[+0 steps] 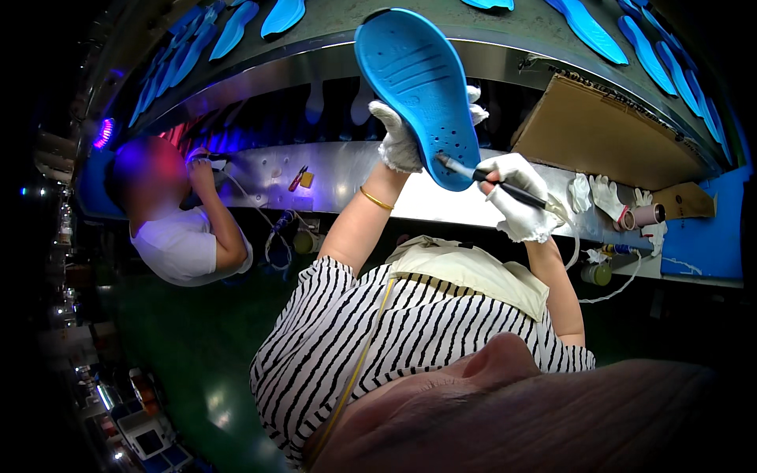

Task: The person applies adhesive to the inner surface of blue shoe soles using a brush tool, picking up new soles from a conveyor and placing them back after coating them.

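A large blue insole (414, 83), dotted with small holes at its lower end and grooved across the middle, is held up in front of me. My left hand (398, 140), in a white glove, grips it from behind, with fingers showing at both edges. In my white-gloved right hand (516, 197) is a black-handled brush (505, 188) with a metal collar. Its pale tip rests at or just over the insole's holed end; contact is hard to tell. A clear hose (574, 232) trails from the handle's rear.
More blue insoles (587, 31) lie on a conveyor belt (347, 24) beyond the metal bench (315, 158). A cardboard sheet (607, 130) leans at right, near spare gloves (607, 197) and a paper roll (649, 214). Red-handled cutters (298, 178) lie left; another person (185, 244) works there.
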Tool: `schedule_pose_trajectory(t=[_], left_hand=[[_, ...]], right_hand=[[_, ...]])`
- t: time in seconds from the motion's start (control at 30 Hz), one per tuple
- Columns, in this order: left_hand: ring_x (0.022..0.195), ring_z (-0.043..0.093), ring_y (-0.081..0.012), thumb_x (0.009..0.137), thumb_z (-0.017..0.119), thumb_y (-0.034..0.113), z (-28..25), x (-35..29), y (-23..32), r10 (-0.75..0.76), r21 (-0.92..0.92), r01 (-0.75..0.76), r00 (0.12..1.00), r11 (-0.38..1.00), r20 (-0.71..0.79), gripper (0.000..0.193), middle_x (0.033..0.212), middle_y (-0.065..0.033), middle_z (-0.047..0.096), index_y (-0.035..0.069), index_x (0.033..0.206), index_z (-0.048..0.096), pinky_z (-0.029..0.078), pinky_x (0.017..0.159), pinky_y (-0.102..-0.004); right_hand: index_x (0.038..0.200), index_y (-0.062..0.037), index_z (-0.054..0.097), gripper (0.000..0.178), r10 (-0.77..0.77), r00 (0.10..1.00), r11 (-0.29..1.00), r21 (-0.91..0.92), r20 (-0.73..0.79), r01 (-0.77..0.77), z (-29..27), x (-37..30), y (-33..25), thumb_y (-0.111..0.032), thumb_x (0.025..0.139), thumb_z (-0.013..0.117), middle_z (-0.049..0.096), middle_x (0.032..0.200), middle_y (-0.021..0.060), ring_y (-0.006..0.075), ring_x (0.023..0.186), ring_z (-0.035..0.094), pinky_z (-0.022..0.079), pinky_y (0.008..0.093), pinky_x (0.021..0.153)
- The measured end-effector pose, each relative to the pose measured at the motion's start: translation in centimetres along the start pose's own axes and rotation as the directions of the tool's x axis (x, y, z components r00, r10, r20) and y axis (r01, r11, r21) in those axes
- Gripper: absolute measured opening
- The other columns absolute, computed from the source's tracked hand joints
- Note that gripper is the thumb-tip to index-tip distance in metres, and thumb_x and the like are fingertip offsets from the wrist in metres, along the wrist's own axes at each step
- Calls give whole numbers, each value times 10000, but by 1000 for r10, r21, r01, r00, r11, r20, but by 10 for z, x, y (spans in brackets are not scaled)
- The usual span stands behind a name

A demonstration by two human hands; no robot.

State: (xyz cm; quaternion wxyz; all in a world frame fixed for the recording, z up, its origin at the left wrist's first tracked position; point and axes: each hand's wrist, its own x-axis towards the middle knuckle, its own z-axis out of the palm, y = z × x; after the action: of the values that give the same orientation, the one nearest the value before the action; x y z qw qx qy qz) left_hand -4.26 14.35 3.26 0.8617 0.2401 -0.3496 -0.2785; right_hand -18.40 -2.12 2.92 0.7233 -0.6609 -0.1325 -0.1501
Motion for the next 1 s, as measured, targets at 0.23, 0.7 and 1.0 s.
schedule_pose_trajectory(t=[0.23, 0.7, 1.0], left_hand=[[1041, 641, -346, 527, 524, 894, 9, 13, 9, -150, 352, 137, 989, 926, 10, 1227, 1200, -257, 587, 1, 1362, 428, 564, 858, -446], [865, 656, -206, 805, 604, 675, 4, 33, 1, -484, 470, 656, 754, 590, -444, 779, 1008, -139, 649, 34, 1245, 556, 562, 773, -339], [1178, 556, -239, 891, 506, 612, -47, 35, -12, -489, 552, 605, 793, 573, -362, 749, 1329, -138, 535, 105, 1433, 405, 490, 964, -381]], right_hand=[[848, -6, 597, 139, 414, 877, 851, 238, 245, -468, -29, 6, 5, 4, 742, 686, 637, 922, 107, 155, 801, 623, 517, 267, 687], [813, -45, 600, 132, 272, 935, 960, -127, 227, -249, -15, 16, -10, 24, 704, 625, 622, 910, 44, 111, 793, 600, 498, 255, 713], [835, -60, 611, 143, 118, 940, 975, -218, 320, -48, -20, 27, -11, 13, 713, 629, 610, 925, 51, 127, 821, 601, 504, 267, 752]])
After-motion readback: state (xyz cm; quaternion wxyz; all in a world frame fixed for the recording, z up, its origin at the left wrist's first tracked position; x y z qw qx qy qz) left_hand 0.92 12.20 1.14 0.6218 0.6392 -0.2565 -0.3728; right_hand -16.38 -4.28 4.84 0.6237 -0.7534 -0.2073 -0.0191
